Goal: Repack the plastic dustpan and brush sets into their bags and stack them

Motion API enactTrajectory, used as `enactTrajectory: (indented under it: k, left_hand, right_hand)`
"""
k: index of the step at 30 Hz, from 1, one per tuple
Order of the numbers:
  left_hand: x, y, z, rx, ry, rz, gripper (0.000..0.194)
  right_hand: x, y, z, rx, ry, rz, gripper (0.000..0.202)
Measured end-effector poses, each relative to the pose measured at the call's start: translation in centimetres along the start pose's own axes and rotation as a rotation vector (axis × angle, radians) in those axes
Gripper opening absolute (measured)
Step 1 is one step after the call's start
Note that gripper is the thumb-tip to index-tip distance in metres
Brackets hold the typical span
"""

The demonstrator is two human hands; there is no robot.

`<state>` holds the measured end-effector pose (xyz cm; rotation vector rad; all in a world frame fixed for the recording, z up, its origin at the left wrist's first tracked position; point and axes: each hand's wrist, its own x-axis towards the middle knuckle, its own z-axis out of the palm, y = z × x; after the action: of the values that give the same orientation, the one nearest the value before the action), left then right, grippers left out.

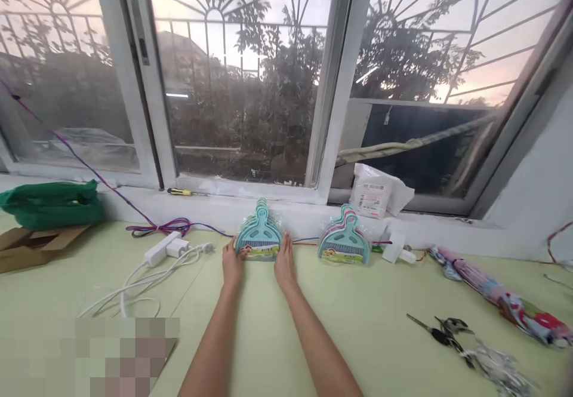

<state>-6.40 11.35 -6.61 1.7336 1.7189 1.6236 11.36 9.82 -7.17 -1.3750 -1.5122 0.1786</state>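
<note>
A stack of wrapped teal dustpan-and-brush sets [259, 236] stands upright against the wall below the window. My left hand [232, 261] presses on its left side and my right hand [285, 259] on its right side, so the stack is held between both hands. To the right, a second similar stack [344, 242] with some pink edges leans upright against the same wall, touched by neither hand.
A white power strip [162, 249] with cables and a green bag [52, 205] over a cardboard box [38, 248] are at left. At right are a white adapter [394, 248], a folded umbrella [496, 292] and keys [447, 337]. A white package [373, 194] and yellow screwdriver [180, 192] rest on the sill.
</note>
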Motion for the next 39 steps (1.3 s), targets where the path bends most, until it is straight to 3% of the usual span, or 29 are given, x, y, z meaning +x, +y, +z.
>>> enactTrajectory:
  k: [4,9,14,21,27,31,34,39]
  left_hand:
    - [0.0,0.1,0.3,0.122,-0.024,0.014,0.049]
    - [-0.4,1.5,-0.1,0.386,0.043,-0.163,0.042]
    - [-0.4,1.7,-0.5,0.290,-0.120,-0.257,0.047]
    - [0.3,1.0,-0.2,0.340,-0.096,-0.222,0.043]
    - [0.6,0.5,0.2,0.321,-0.112,-0.254,0.042]
    - [0.4,0.7,0.4,0.301,-0.035,-0.267,0.050]
    - [0.3,0.8,0.4,0.241,-0.002,-0.279,0.060]
    - [0.3,0.7,0.7,0.044,0.031,-0.217,0.060]
  right_hand:
    - [0.2,-0.1,-0.2,-0.167,-0.088,-0.032,0.068]
    - [0.2,-0.8,-1.6,-0.337,-0.158,0.005,0.070]
    - [0.2,-0.9,-1.8,-0.405,-0.159,0.040,0.067]
    - [0.5,-0.9,-1.3,-0.404,-0.164,0.137,0.065]
    - [0.8,-0.4,-1.0,-0.402,-0.170,0.127,0.066]
    - [0.8,-0.2,-0.9,-0.412,-0.176,0.143,0.067]
    - [0.7,-0.3,-1.0,-0.398,-0.168,0.129,0.070]
    - [0.9,-0.7,-1.8,-0.329,-0.076,0.055,0.076]
